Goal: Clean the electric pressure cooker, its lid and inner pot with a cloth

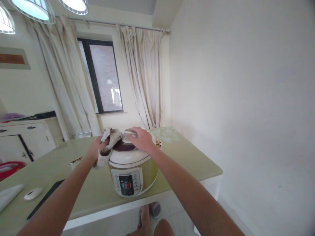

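A yellow and white electric pressure cooker (134, 175) stands near the front edge of the pale green table (197, 160), its control panel facing me. My left hand (96, 148) is closed on a crumpled, stained white cloth (109, 141) pressed against the left side of the cooker's lid (128, 155). My right hand (140, 138) rests on top of the lid, fingers curled over the handle at its centre.
A white computer mouse (32, 193), a black pad (46, 196) and a white folded item (8, 195) lie at the table's left. A white cabinet (27, 137) stands left, curtains and a window behind, a bare wall on the right. My feet (147, 218) show below.
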Available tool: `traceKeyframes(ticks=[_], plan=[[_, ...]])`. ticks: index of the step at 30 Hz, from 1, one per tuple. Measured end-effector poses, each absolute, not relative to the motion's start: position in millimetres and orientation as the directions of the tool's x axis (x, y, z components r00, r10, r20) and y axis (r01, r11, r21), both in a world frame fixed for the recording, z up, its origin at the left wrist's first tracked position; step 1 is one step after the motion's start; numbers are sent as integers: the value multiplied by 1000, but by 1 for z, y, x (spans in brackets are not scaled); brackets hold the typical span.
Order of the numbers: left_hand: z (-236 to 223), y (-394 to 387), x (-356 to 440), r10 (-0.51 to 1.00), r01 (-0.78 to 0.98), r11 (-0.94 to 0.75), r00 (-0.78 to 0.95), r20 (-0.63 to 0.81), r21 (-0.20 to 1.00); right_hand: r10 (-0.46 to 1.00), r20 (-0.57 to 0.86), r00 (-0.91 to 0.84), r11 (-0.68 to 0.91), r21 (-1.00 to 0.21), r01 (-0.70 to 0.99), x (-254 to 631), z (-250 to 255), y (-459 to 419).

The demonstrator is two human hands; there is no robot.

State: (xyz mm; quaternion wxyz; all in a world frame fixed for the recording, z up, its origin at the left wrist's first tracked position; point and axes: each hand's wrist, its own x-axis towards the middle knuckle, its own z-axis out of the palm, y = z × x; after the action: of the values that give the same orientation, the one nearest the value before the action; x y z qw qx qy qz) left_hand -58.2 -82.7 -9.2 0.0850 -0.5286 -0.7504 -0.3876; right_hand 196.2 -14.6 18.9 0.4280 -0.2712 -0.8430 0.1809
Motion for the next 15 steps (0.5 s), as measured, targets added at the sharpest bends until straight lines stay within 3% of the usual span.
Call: traceKeyframes(ticks=[7,12,15], plan=[[-27,-59,-96,852,609,44,-436,289,792,558,665,-496,819,-535,204,198,20,-8],[-36,-71,-106,897,567,78,-399,190,820,452,686,-570,868,-486,104,204,18,12],[-29,-84,-107,891,632,104,-402,211,768,377,682,-626,893,-446,51,210,19,24]])
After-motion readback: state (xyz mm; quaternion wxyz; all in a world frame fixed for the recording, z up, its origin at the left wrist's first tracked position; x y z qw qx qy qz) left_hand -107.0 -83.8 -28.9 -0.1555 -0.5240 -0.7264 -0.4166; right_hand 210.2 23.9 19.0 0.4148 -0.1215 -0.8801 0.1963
